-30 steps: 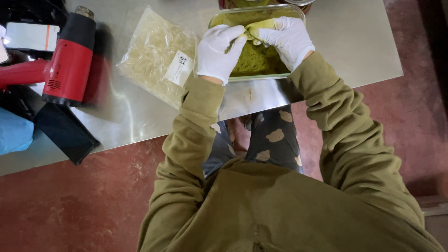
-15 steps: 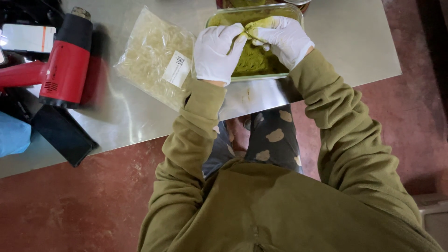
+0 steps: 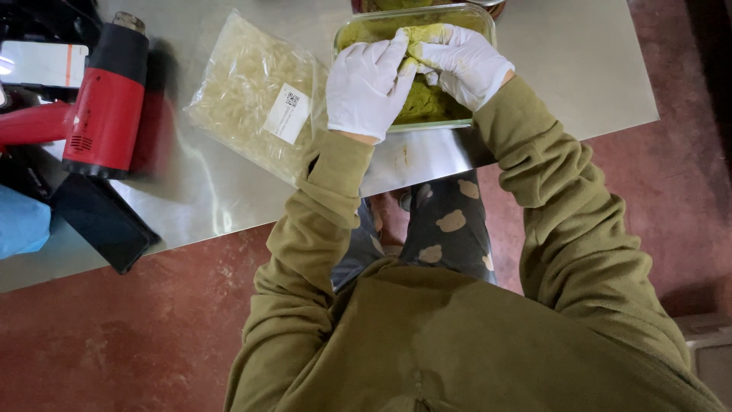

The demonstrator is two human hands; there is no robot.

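I'm looking straight down on a rectangular clear glass dish with rounded corners (image 3: 341,34), sitting at the far edge of the shiny steel table (image 3: 564,69), and it's packed with a yellow-green paste (image 3: 423,103) that fills it wall to wall. Both hands are right over it in white disposable gloves: the left hand (image 3: 368,85) lies flat-ish across the near left part of the dish, fingers stretched and close together, tips meeting the other hand; the right hand (image 3: 463,62) is curled, its fingers pinched around a small lump of the same yellow-green stuff (image 3: 418,34) held just above the paste. How firmly that lump is gripped I can't tell, the gloves bunch over it. The olive sleeves come up from below and cover the dish's near rim. Just left of the dish, touching or nearly so, lies a clear plastic bag of pale, stringy shreds (image 3: 244,84), flat on the table, with a small white rectangular label (image 3: 287,113) stuck near its right side. Further left stands a red and black heat gun (image 3: 107,103), nozzle pointing away from me, with a flat black slab (image 3: 103,221) below it at the table's near edge and a bit of blue cloth (image 3: 19,225) at the far left. Under the table edge, red floor (image 3: 137,343).
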